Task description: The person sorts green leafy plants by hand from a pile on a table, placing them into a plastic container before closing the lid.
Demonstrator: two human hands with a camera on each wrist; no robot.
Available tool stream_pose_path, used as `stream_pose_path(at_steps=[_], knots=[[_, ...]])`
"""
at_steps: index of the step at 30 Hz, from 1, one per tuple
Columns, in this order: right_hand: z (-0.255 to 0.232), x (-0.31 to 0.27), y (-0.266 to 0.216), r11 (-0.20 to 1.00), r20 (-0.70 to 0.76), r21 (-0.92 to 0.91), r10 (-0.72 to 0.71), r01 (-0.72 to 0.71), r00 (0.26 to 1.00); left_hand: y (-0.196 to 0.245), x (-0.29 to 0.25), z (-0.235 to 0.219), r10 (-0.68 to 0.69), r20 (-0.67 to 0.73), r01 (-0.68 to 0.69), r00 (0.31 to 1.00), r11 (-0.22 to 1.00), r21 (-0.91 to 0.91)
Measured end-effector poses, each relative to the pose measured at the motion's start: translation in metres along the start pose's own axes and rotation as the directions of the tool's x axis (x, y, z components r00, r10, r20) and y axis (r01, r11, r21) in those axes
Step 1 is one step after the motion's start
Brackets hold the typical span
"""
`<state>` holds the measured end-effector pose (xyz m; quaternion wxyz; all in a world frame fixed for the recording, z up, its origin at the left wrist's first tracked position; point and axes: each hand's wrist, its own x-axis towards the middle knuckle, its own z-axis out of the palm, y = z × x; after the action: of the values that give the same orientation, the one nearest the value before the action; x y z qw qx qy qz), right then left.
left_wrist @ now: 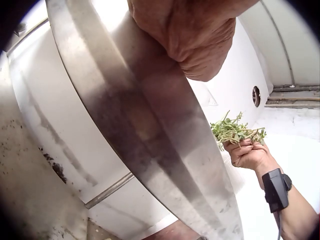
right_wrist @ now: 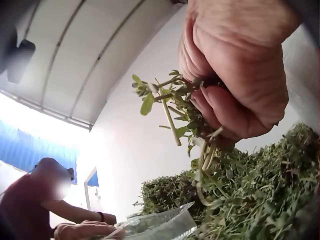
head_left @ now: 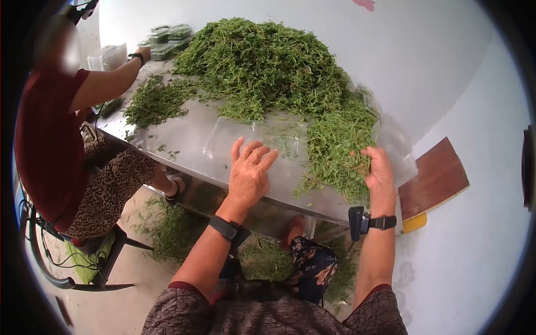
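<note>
My right hand (head_left: 379, 173) grips a small bunch of leafy green stems (right_wrist: 172, 107) at the right side of the table. Its fingers curl round the stems in the right wrist view, with leaves and cut ends poking out. Under it lies a loose heap of the same greens (head_left: 340, 145). My left hand (head_left: 249, 174) hovers near the table's front edge, fingers spread and slightly bent, holding nothing. Just beyond it sits an open clear plastic box (head_left: 231, 137) with some greens in one half. The left wrist view shows only the heel of the left hand (left_wrist: 200, 45).
A large mound of greens (head_left: 262, 61) covers the back of the metal table (head_left: 195, 134). Another person (head_left: 50, 139) sits at left, reaching toward filled clear boxes (head_left: 162, 51). More empty boxes (head_left: 109, 57) are stacked there. A brown board (head_left: 438, 178) leans at right.
</note>
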<state>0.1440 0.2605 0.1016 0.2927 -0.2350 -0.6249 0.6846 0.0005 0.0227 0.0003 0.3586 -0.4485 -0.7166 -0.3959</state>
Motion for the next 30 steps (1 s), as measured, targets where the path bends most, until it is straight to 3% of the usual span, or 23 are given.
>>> stream_pose_path(at_steps=[1,3,4,8,11,14,16,19,23,30], knots=[[0.009,-0.010,-0.001,1.000,0.004,0.004,0.002,-0.002,1.000,0.000,0.001,-0.001,0.000,0.003,0.000,1.000,1.000,0.006],[0.029,-0.032,0.000,0.981,-0.193,0.175,0.116,-0.082,0.974,0.001,0.001,-0.002,-0.033,0.034,0.034,0.999,0.999,-0.035],[0.028,-0.033,0.006,0.980,-0.193,0.182,0.120,-0.084,0.974,0.002,0.002,-0.003,-0.029,0.040,0.030,0.999,0.999,-0.031],[0.021,-0.032,0.038,0.941,-0.142,0.280,0.237,-0.191,0.961,0.001,0.003,-0.003,-0.002,0.057,0.004,0.998,0.999,-0.041],[0.016,-0.034,0.058,0.902,0.021,0.356,0.255,-0.246,0.967,-0.003,0.000,0.000,0.044,0.102,-0.042,0.994,0.999,-0.014],[0.013,-0.035,0.079,0.883,0.074,0.431,0.172,-0.188,0.982,-0.004,-0.001,-0.001,0.049,0.115,-0.046,0.992,0.998,-0.031],[0.013,-0.036,0.081,0.834,0.030,0.509,0.228,-0.212,0.973,-0.004,-0.001,-0.002,0.054,0.109,-0.048,0.993,0.997,-0.056],[0.010,-0.040,0.086,0.855,0.103,0.499,0.102,-0.140,0.989,-0.005,0.000,0.000,0.089,0.094,-0.089,0.992,0.996,-0.013],[0.017,-0.047,0.084,0.913,-0.006,0.393,0.122,-0.110,0.992,-0.007,0.000,0.002,0.081,0.112,-0.081,0.990,0.997,-0.008],[0.008,-0.044,0.090,0.858,0.045,0.501,0.099,-0.108,0.994,-0.002,0.002,-0.001,0.078,0.154,-0.075,0.985,0.997,-0.020]])
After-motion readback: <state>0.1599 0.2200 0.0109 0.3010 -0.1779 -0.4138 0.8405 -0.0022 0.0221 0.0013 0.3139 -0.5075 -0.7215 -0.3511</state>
